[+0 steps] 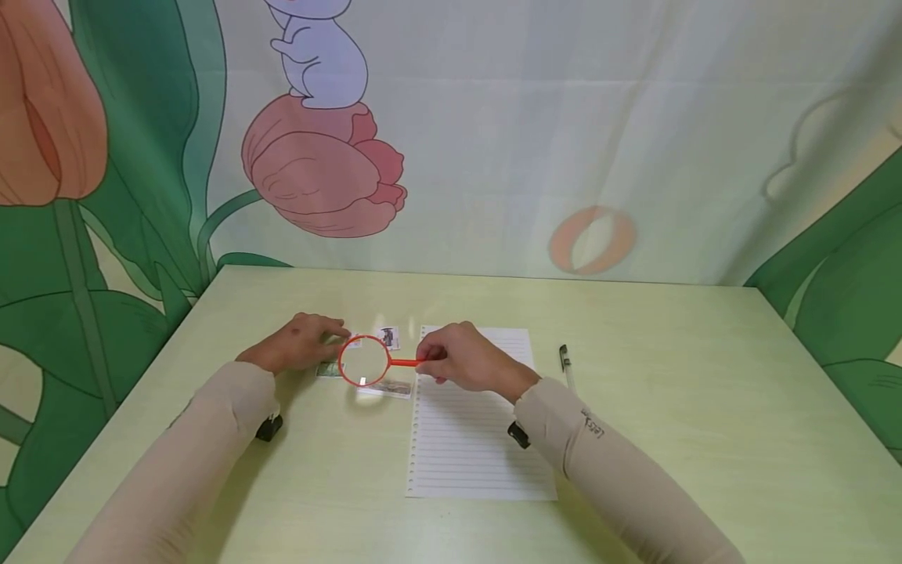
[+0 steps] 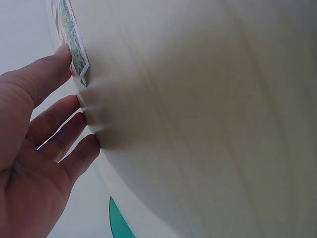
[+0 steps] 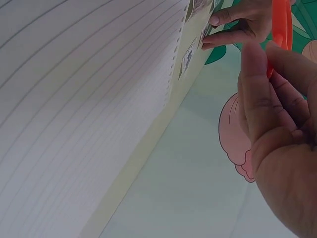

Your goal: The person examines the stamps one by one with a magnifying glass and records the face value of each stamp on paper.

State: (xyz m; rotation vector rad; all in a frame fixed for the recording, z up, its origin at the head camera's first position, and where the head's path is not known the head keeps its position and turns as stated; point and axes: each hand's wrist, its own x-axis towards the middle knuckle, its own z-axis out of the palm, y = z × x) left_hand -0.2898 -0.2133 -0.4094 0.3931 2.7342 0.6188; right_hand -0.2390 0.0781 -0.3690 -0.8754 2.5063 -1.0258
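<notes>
My right hand point(image 1: 461, 356) pinches the thin handle of a red-rimmed magnifying glass point(image 1: 364, 361) between thumb and fingers. Its round lens hangs over a small group of postage stamps, and the red rim point(image 3: 281, 25) stands edge-on in the right wrist view. My left hand point(image 1: 299, 343) rests at the left of the stamps, its index finger reaching to one stamp point(image 1: 355, 341) partly hidden by finger and lens. Below that hand lies a green stamp point(image 2: 74, 39), close beside the thumb in the left wrist view. A stamp with a dark figure point(image 1: 388, 338) and a wide stamp point(image 1: 391, 388) lie nearby.
Under the right forearm lies a lined sheet of loose-leaf paper point(image 1: 479, 446), with holes along its left edge. To its right is a pen point(image 1: 566, 364) with a black cap, partly hidden by the sleeve. A printed curtain point(image 1: 479, 157) hangs behind the pale table point(image 1: 705, 407).
</notes>
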